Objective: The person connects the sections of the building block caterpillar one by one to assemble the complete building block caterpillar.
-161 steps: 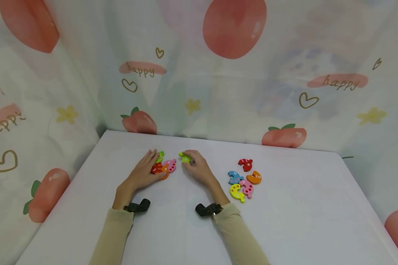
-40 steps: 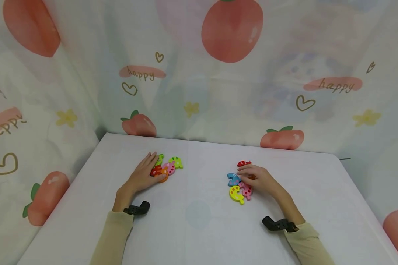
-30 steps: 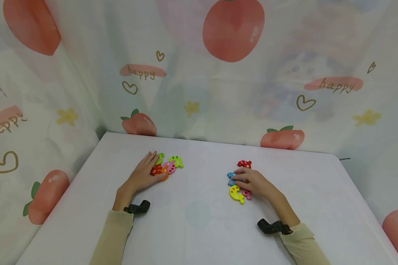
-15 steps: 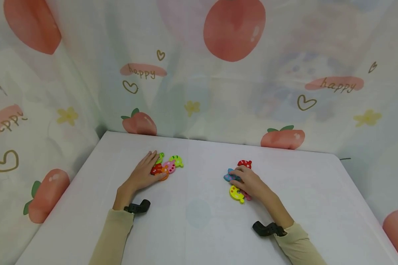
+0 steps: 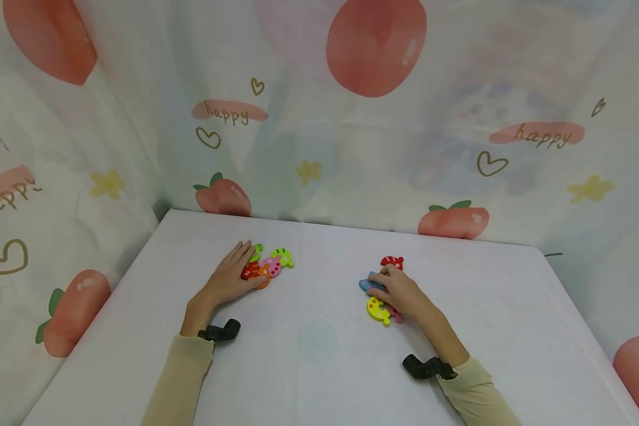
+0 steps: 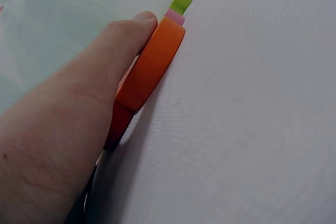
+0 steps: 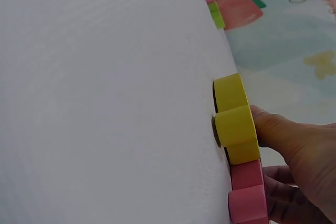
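Note:
In the head view my left hand (image 5: 226, 279) lies with extended fingers over joined numbered puzzle pieces. Around it show a green piece (image 5: 258, 252), a red piece (image 5: 249, 271), an orange piece (image 5: 263, 281), a pink piece (image 5: 273, 268) and a striped green piece (image 5: 284, 257). In the left wrist view the thumb rests on the orange piece (image 6: 155, 64). My right hand (image 5: 403, 292) pinches a blue puzzle piece (image 5: 368, 284) between thumb and fingers; they cover part of it. Close by are a yellow piece (image 5: 376, 310), a partly hidden dark pink piece (image 5: 396, 315) and a red striped piece (image 5: 392, 261).
Both groups lie on a white-covered table (image 5: 319, 378), with bare cloth between them. A printed curtain (image 5: 309, 118) rises behind the table's back edge. Each wrist wears a black camera, such as the right wrist camera (image 5: 426, 367).
The striped green piece moved left to join the left group, and my right hand went to the right group. The blue piece has since turned and shifted slightly left. My left hand has stayed put.

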The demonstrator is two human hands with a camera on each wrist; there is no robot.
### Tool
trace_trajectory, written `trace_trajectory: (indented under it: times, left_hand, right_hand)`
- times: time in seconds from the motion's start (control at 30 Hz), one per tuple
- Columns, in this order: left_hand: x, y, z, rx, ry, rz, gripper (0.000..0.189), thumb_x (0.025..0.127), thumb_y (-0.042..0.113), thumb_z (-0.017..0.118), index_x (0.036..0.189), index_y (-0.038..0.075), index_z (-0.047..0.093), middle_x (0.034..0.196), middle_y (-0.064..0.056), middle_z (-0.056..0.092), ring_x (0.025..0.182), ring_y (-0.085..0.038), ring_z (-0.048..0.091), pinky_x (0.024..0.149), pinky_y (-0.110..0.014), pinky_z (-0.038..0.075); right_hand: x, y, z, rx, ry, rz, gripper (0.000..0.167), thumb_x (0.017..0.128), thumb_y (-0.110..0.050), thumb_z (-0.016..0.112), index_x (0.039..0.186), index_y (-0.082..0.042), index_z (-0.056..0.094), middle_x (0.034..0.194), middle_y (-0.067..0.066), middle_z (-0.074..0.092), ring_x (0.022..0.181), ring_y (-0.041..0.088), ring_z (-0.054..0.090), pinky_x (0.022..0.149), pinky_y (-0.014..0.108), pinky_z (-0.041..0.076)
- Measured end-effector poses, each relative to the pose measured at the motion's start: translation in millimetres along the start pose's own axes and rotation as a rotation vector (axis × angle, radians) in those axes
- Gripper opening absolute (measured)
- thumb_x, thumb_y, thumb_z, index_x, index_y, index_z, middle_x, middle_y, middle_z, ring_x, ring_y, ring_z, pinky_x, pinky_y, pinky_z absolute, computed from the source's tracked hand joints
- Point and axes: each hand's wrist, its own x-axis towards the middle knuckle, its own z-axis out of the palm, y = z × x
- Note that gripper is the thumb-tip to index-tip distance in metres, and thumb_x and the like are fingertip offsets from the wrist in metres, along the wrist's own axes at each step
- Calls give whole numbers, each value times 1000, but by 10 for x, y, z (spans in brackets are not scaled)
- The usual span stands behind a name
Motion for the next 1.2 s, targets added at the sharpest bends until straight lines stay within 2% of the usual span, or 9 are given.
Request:
trace_trajectory:
  times: [0.13,0.37,0.57,0.87,1.0,1.1,1.2]
  left_hand:
    - [4,-6,0,2,4,4,89,86,57,62,155,15,26,164,-7,18,152,-30,10,120,-59,18]
    - [-4,-23,20,0,-1,-1,89,86,58,61,155,15,25,164,-6,17,153,-30,9,120,-59,17]
    - [3,-37,25,2,6,0,89,85,58,62,154,14,26,164,-7,18,152,-30,10,120,-59,17]
    - [9,-25,23,6,8,4,88,86,58,61,154,14,26,164,-6,18,153,-29,10,121,-58,17]
    - [3,-20,23,1,7,2,88,86,57,61,155,15,26,164,-6,18,153,-29,10,121,-58,17]
    - [0,-20,21,1,8,3,88,86,57,61,155,15,26,164,-6,18,153,-29,10,121,-58,17]
    - [-3,-19,19,1,8,4,87,86,57,61,154,15,26,164,-6,18,153,-29,10,120,-58,17]
  right_hand:
    - [3,2,19,-26,15,2,40,89,-32,68,122,-10,67,108,12,56,92,21,53,73,35,54]
    - [-7,-12,47,12,53,-9,36,90,-30,68,117,-7,68,102,9,55,88,17,50,66,26,46]
    - [-4,-13,85,9,106,-10,37,89,-33,69,115,-7,68,101,10,58,87,17,51,73,30,51]
    - [-2,15,147,78,166,22,32,87,-34,71,111,-14,68,110,10,63,94,21,59,83,42,57]
    - [3,17,154,118,181,25,30,87,-32,72,109,-14,69,108,10,62,91,20,60,80,38,56]
    - [14,18,152,156,177,30,30,87,-30,73,110,-12,69,108,11,61,85,16,56,74,29,53]
    - [32,30,165,179,177,26,30,86,-27,74,111,-11,68,110,12,60,90,19,56,77,32,54]
